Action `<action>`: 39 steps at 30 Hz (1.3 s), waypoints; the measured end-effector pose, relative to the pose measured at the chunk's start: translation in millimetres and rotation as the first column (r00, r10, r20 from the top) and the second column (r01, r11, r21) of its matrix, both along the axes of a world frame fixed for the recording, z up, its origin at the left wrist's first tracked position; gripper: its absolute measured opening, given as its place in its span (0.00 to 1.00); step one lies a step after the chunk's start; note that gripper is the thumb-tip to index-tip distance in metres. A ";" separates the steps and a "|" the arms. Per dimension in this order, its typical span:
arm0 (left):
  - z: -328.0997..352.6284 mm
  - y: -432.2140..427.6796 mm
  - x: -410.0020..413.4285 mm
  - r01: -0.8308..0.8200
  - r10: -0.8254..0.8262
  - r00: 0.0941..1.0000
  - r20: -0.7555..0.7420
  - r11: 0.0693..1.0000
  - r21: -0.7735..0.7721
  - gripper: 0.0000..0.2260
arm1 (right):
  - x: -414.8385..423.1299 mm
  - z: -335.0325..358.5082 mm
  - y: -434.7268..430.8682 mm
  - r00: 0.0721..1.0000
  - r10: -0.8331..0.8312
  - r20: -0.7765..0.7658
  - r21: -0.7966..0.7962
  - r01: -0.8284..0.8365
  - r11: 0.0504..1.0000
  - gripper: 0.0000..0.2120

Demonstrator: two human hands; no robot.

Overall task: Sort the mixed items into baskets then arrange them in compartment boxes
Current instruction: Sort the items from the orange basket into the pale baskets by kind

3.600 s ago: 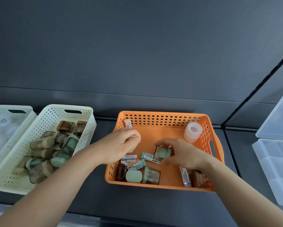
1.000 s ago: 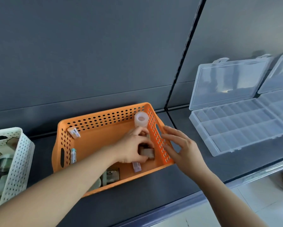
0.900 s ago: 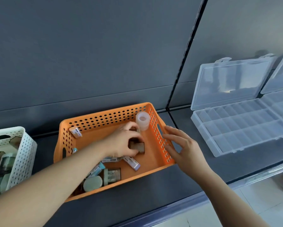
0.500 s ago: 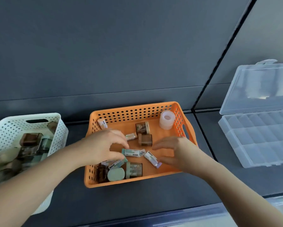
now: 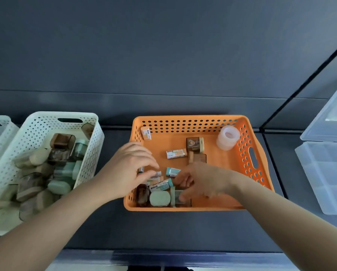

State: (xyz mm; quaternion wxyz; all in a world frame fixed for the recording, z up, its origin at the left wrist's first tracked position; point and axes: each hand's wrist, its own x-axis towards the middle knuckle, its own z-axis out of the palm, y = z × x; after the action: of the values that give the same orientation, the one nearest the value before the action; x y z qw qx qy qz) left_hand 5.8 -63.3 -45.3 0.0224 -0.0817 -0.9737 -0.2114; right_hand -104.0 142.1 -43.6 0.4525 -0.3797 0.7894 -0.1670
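You were partway through sorting. The white basket [image 5: 46, 122] at left held a heap of small cases [image 5: 62, 139], too piled to count. The orange basket [image 5: 187, 119] at centre held one tape roll [image 5: 228, 137], five cases and at least six erasers [image 5: 176, 154]. Nothing showed in the compartment box [image 5: 323, 173] at right. Your right hand [image 5: 204, 180] had its grip curled on a green case [image 5: 177, 196]. Your left hand [image 5: 128, 169] curled over erasers, and I could not tell whether its grip held one.

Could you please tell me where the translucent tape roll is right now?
In the head view, the tape roll stands in the far right corner of the orange basket, beside its right wall.
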 end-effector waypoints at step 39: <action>24.9 12.1 -18.8 0.030 0.028 0.963 0.267 0.977 -0.213 0.17 | -30.1 12.6 7.2 0.911 -0.227 -0.344 -0.348 0.101 0.932 0.20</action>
State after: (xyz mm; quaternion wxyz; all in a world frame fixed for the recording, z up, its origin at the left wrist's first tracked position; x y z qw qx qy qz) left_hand -13.1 -51.2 -20.4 -0.1189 -0.0547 -0.9848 -0.1140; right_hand -134.1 149.4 -30.9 0.2075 -0.4052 0.8530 -0.2552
